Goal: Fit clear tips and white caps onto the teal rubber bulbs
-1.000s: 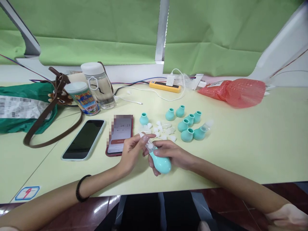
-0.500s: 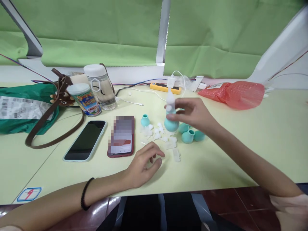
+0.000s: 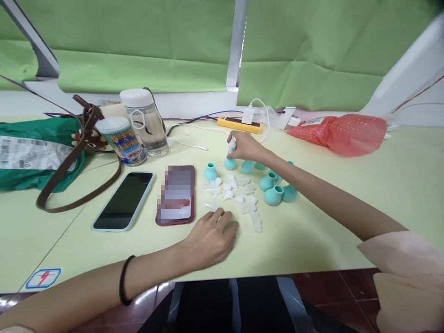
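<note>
The right hand (image 3: 244, 145) grasps a smooth teal bulb (image 3: 230, 163), upright, by its whitish tip (image 3: 231, 147) at the far middle of the bench (image 3: 329, 203). The left hand (image 3: 214, 239), grip released, rests nearer, just beside pale plastic pieces (image 3: 238, 200). At left, a green bag (image 3: 52, 132) bears a barcode label (image 3: 24, 155).

Room over near-right tabletop (image 3: 298, 245), right forearm (image 3: 322, 194) and teal bulbs (image 3: 273, 196) barring way beyond

We see turquoise bulbs (image 3: 273, 196), small white pieces (image 3: 228, 195), a pale yellow tabletop (image 3: 294, 245), a red bag (image 3: 359, 135), green backing (image 3: 145, 32).
</note>
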`<state>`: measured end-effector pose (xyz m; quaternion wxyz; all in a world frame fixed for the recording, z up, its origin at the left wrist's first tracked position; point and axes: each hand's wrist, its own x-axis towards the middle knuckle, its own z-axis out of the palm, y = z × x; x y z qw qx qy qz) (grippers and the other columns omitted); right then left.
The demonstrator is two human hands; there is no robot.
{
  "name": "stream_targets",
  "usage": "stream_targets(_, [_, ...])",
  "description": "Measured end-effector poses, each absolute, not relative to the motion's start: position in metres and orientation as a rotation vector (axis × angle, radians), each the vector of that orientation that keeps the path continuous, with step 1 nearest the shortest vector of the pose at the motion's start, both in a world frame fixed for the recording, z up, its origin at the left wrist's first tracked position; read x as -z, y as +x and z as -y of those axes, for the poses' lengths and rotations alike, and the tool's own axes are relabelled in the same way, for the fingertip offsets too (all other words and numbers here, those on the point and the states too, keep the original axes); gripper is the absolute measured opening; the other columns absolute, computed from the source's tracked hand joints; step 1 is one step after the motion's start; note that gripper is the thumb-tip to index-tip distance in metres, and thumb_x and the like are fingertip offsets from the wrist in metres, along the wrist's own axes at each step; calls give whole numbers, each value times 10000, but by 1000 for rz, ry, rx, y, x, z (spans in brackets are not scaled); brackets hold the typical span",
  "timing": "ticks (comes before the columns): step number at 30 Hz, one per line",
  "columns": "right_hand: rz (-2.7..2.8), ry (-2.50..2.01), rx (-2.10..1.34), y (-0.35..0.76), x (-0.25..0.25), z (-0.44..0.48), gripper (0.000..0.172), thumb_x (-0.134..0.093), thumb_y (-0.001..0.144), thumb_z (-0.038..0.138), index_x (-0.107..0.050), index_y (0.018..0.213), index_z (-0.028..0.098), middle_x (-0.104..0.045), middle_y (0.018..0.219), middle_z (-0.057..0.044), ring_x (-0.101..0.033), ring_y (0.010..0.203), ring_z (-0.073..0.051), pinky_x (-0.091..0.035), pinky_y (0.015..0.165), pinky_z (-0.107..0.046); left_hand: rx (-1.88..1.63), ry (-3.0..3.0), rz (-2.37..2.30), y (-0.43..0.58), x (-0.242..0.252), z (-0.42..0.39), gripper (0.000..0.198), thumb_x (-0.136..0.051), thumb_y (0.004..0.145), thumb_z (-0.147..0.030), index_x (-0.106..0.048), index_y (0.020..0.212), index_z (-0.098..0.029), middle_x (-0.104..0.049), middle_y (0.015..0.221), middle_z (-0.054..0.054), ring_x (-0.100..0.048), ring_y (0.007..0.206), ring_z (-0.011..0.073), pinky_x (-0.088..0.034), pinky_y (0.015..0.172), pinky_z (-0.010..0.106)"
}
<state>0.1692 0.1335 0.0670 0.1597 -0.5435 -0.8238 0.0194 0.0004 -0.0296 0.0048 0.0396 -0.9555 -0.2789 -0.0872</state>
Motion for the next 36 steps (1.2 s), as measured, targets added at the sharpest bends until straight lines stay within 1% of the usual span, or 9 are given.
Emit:
stream_targets(5, [2348, -1690, 14, 168, -78, -119, 597, -675, 519, 358, -459, 1029, 133, -545, 893, -94, -481, 870, -257, -368, 606, -281, 262, -2924, 854, 0, -6, 30, 210, -341, 812, -176, -509, 927, -124, -515, 908, 117, -468, 859, 254, -441, 630, 362])
stream_targets(8, [2317, -1713, 218, 165, -93, -96, 662, -623, 592, 410, -377, 1142, 137, -570, 886, -104, -497, 850, -279, -354, 600, -300, 279, -2914, 837, 0, -6, 31, 200, -346, 810, -168, -505, 921, -124, -517, 895, 118, -470, 859, 253, -439, 628, 360])
stream_targets(11, [2341, -1516, 324, 161, -107, -67, 469, -504, 726, 330, -379, 1136, 139, -591, 861, -87, -522, 799, -238, -336, 594, -278, 292, -2912, 829, 0, -7, 31, 196, -343, 810, -165, -508, 905, -119, -521, 882, 122, -476, 839, 252, -437, 620, 361])
stream_targets(14, [2635, -1309, 309, 159, -109, -44, 171, -405, 778, 184, -522, 898, 152, -600, 769, -61, -538, 706, -178, -306, 551, -248, 286, -2918, 823, 0, -7, 31, 199, -347, 805, -162, -512, 905, -117, -523, 889, 127, -478, 837, 260, -437, 619, 370])
stream_targets(18, [2900, -1493, 396, 161, -90, -38, 145, -448, 660, 32, -542, 696, 137, -579, 658, -72, -540, 598, -174, -227, 448, -240, 297, -2913, 818, 1, -7, 31, 201, -352, 800, -155, -513, 913, -116, -526, 899, 128, -477, 847, 265, -440, 625, 373])
stream_targets(26, [2998, -1573, 363, 169, -61, -59, 154, -485, 617, -8, -554, 664, 122, -583, 636, -78, -557, 577, -177, -245, 442, -236, 316, -2943, 814, 0, -7, 33, 211, -353, 800, -161, -534, 896, -108, -542, 894, 130, -484, 847, 266, -445, 633, 372])
stream_targets(31, [2891, -1426, 341, 173, -74, -48, 145, -483, 677, 79, -563, 786, 131, -602, 735, -85, -557, 667, -202, -285, 482, -251, 636, -3030, 848, -2, -8, 33, 230, -384, 805, -214, -537, 927, -94, -567, 858, 133, -501, 848, 252, -458, 645, 360])
stream_targets(34, [2758, -1107, 59, 174, -82, -30, 210, -499, 704, 170, -544, 908, 147, -612, 790, -51, -547, 692, -163, -355, 568, -253, 996, -3204, 1101, -3, -13, 33, 212, -410, 809, -257, -540, 887, -109, -578, 788, 97, -527, 764, 193, -457, 651, 318])
stream_targets(36, [2704, -916, -147, 174, -84, -17, 228, -496, 704, 157, -537, 928, 149, -616, 803, -29, -547, 699, -133, -383, 623, -241, 1284, -3337, 1413, -3, -16, 32, 202, -424, 811, -284, -528, 880, -126, -576, 771, 70, -539, 722, 164, -459, 639, 292])
